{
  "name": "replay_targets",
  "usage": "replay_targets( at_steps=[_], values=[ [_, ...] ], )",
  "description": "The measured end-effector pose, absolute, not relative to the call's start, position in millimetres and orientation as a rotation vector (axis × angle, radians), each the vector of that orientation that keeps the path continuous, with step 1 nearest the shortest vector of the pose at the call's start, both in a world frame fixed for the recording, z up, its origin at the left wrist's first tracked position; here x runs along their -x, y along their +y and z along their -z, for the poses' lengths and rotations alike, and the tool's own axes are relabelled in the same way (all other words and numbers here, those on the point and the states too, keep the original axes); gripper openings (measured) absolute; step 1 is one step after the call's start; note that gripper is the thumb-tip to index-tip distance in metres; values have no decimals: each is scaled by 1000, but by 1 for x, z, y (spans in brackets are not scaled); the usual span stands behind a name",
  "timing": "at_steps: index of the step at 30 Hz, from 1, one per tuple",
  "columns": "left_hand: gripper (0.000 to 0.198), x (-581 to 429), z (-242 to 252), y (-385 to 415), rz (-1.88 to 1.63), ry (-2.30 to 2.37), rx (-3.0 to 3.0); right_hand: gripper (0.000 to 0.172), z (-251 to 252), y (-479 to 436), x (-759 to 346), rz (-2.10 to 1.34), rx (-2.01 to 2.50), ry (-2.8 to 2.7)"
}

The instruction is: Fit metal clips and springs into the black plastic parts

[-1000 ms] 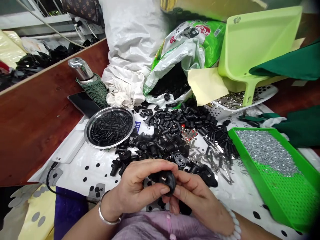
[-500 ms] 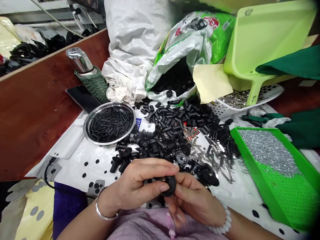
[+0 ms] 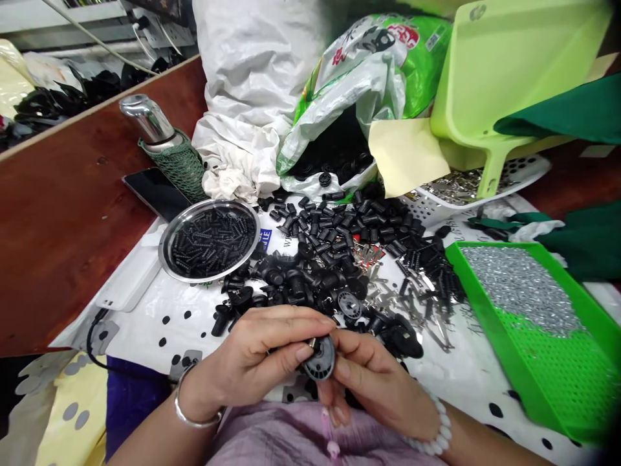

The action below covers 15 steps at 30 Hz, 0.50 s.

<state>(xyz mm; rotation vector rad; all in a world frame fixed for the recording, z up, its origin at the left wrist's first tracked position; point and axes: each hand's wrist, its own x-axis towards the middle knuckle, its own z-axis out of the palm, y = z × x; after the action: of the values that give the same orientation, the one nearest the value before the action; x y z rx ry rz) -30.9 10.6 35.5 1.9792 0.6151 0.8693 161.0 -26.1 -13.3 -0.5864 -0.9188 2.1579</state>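
Note:
Between my two hands, close to my body, is a round black plastic part [image 3: 321, 362] with slots around its rim. My left hand [image 3: 272, 353] grips it from the left, thumb and fingers closed, with a small metal piece showing near the thumb tip. My right hand [image 3: 371, 375] pinches the part's right edge. Just beyond my fingers lies a heap of black plastic fittings [image 3: 295, 281], one of them a slotted disc [image 3: 350, 305] facing up. Flat metal strips [image 3: 431, 317] are scattered to the right of the heap.
A steel dish [image 3: 169, 262] of black springs or ridged pins stands left. A green tray [image 3: 538, 382] with small silvery pieces is right. Behind are an open plastic bag [image 3: 388, 84], a light green dustpan [image 3: 519, 71], a phone [image 3: 155, 191] and a metal-topped flask [image 3: 150, 120].
The round black part has turned in my fingers, from nearly edge-on to showing its slotted face. Both hands have stayed close together, shifting slightly left in view.

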Motion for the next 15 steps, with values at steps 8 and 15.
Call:
replay_targets(
  at_steps=[8,15],
  values=[
    [42,22,-28,9,-985,675,-2030,22,1,-27,-164,-1866,877,-1039],
    [42,24,-30,6,-961,639,-1982,24,-1,-27,-167,-1880,834,-1118]
  ],
)
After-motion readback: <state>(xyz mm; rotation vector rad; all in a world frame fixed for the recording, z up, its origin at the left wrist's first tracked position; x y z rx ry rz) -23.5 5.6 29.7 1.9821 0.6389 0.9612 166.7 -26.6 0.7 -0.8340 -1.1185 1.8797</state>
